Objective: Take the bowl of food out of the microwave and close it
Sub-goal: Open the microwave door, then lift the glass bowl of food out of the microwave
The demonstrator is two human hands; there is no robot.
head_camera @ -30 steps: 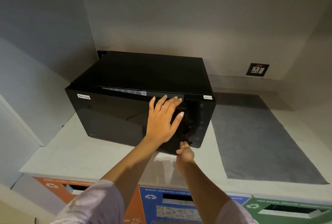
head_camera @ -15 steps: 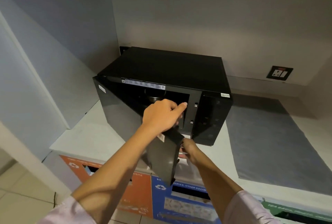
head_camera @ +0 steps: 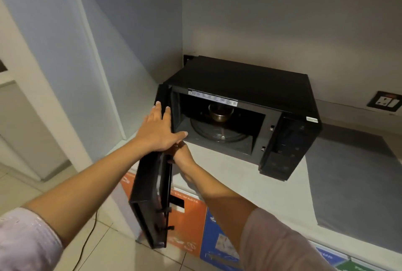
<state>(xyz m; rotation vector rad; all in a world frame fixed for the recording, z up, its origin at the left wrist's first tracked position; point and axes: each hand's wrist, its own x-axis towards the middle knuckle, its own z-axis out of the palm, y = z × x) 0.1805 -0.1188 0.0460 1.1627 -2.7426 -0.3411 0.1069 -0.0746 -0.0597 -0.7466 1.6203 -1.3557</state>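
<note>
The microwave (head_camera: 239, 114) door (head_camera: 152, 194) stands wide open, the left hand (head_camera: 159, 131) spread flat on its top edge; the right hand (head_camera: 181, 154), just below, is too hidden to read. Beyond both hands the bowl (head_camera: 220, 113) sits untouched on the turntable (head_camera: 217, 133), so lifting out and closing remain.

Pale grey-white alcove walls (head_camera: 272, 14), dimly lit; white counter (head_camera: 228, 175); grey rectangular mat (head_camera: 356, 186) at 3 o'clock; black wall socket (head_camera: 384, 101) at 2; beige floor tiles (head_camera: 108, 246) at 7; orange and blue bin labels (head_camera: 195, 223) at 6
</note>
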